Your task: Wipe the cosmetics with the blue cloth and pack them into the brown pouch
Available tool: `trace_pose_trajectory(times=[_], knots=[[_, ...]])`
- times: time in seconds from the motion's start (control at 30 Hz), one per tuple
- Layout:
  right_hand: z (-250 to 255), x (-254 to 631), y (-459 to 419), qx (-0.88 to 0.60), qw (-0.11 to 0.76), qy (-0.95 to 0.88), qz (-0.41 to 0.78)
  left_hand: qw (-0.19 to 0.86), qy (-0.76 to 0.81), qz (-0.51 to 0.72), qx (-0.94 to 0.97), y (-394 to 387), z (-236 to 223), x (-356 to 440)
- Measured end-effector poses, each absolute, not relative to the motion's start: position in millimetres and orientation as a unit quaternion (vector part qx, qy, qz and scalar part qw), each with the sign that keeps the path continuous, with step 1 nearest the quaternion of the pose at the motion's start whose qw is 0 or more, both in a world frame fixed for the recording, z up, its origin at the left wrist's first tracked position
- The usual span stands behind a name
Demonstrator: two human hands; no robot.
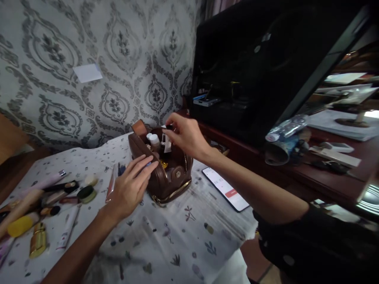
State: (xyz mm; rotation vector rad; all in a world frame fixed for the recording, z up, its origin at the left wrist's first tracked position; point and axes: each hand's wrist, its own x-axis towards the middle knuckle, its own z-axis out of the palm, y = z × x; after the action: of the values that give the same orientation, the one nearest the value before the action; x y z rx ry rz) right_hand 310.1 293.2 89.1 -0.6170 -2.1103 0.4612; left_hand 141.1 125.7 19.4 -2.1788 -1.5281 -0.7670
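An open brown leather pouch (174, 179) stands on a table under a white patterned cloth (166, 240), with small bottles (154, 141) upright inside. My right hand (185, 134) reaches over the pouch's top, fingers pinched on a small dark-capped bottle (167, 142) standing in the pouch. My left hand (132, 187) rests against the pouch's near left side, fingers stretched flat along its rim, holding nothing.
Several cosmetics lie at the left: tubes, a green compact (87, 193), a gold lipstick (38, 240), a yellow-capped tube (22, 224). A lit phone (226, 188) lies right of the pouch. A dark wooden shelf (325, 177) with clutter and a black screen (266, 59) stands at the right.
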Motion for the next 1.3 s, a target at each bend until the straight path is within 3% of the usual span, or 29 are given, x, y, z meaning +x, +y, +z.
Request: trace_pose_trajectory(times=[0.17,0.33,1.3], knots=[[80,288,303,-0.278,0.313,-0.904,0.089,0.182,-0.545,-0.290,-0.765,124,15,142],[78,277,305,-0.292,0.258,-0.919,0.053,0.191,-0.539,-0.288,-0.768,122,15,143],[79,257,311,-0.348,0.107,-0.930,0.040,0.179,-0.528,-0.304,-0.773,123,10,141]])
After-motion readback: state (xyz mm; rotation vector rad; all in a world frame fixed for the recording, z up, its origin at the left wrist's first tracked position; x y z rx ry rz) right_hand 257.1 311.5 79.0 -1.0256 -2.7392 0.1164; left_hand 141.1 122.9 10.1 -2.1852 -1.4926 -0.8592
